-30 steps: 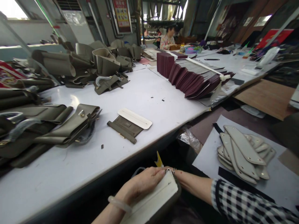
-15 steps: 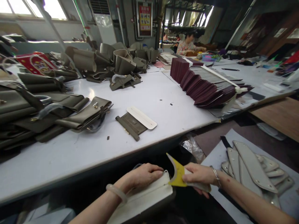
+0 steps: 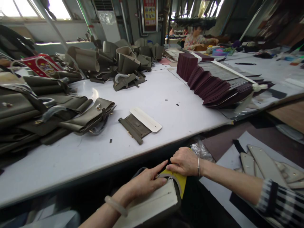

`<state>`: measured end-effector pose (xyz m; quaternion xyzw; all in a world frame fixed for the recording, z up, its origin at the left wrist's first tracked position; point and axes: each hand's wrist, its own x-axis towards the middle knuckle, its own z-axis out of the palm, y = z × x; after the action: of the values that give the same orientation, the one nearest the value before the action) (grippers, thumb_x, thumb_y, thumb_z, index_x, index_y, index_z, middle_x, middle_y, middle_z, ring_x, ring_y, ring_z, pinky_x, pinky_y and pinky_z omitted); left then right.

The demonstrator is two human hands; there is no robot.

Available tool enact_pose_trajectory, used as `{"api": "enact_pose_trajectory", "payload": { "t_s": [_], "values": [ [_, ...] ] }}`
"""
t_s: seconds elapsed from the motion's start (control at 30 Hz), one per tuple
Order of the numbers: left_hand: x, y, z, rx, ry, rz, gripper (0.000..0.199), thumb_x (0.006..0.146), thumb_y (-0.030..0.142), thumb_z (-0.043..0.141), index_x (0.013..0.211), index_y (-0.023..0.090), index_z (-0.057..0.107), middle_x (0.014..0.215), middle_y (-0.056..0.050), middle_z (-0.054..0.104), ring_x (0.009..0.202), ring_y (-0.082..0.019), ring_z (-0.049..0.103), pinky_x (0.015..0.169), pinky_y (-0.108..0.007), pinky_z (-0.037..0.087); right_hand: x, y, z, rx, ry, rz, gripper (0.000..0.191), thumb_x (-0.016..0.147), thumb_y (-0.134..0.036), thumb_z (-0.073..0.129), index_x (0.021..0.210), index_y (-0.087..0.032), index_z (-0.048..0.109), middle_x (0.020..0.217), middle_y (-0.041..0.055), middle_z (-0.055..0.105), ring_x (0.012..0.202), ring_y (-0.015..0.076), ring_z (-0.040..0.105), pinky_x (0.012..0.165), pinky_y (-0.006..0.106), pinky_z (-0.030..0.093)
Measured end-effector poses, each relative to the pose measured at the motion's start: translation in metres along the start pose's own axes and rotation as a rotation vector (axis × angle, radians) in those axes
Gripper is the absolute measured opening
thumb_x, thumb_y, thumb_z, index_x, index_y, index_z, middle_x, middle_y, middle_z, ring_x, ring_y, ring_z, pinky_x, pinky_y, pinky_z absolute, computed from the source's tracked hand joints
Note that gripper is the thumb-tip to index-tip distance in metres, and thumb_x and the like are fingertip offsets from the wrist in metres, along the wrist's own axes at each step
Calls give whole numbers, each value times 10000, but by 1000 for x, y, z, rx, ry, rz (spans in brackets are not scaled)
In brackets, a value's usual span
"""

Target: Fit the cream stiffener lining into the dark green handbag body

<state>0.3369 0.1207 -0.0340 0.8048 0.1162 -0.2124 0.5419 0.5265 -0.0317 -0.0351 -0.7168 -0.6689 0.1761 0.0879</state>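
Observation:
My right hand point(image 3: 183, 161) is closed round a yellow scraper point(image 3: 183, 183) with a curved, hollowed edge; its handle is hidden in the fist. That curved edge lies round the end of a thick cream-faced piece point(image 3: 152, 205) with a dark side, held low before me. My left hand point(image 3: 148, 182) rests along the far edge of this piece, thumb and index finger stretched out, the fingertips beside the scraper. Its other fingers are hidden. Past both hands, a flat dark-olive bag part point(image 3: 134, 126) with a white strip point(image 3: 146, 119) lies on the white table point(image 3: 83, 161).
Olive bags point(image 3: 47, 110) are heaped on the left. Strapped maroon panels point(image 3: 209, 85) stand at the back right. Grey flaps with studs point(image 3: 266, 164) lie on white paper at right. Another person point(image 3: 196, 39) sits at the far end.
My right hand has moved up and left, turning the scraper so its hollowed edge now sits round the end of the cream-faced piece. My left index finger now reaches forward.

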Motion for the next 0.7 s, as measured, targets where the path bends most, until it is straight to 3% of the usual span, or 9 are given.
{"api": "enact_pose_trajectory", "payload": {
  "t_s": [0.13,0.4,0.57,0.7],
  "values": [
    [-5,10,-4,104,-4,66,506,949,426,479,1449,415,400,1042,21,692,918,-212,590,837,-294,428,6,-1,-2,-112,-12,-92,620,986,-574,339,654,-161,662,672,113,700,606,194,599,587,301,219],
    [-6,14,-4,100,-34,125,437,969,384,451,1403,432,465,1023,52,716,853,-187,627,810,-281,425,6,-3,-3,-191,-54,-137,581,1005,-527,340,693,-162,668,697,107,715,628,210,642,567,306,216],
    [-6,15,-4,92,-34,157,415,978,398,433,1384,364,510,1117,15,703,915,-202,640,825,-277,440,2,-10,-1,-218,-77,-111,600,1026,-484,273,707,-161,665,697,123,711,600,216,636,571,313,239],
    [-5,13,-2,125,-36,173,396,979,416,425,1328,297,570,1069,-11,710,851,-196,639,757,-263,451,-1,-14,2,-225,-88,-59,613,1034,-471,238,724,-166,670,702,122,714,621,228,646,591,319,277]
  ]
}}
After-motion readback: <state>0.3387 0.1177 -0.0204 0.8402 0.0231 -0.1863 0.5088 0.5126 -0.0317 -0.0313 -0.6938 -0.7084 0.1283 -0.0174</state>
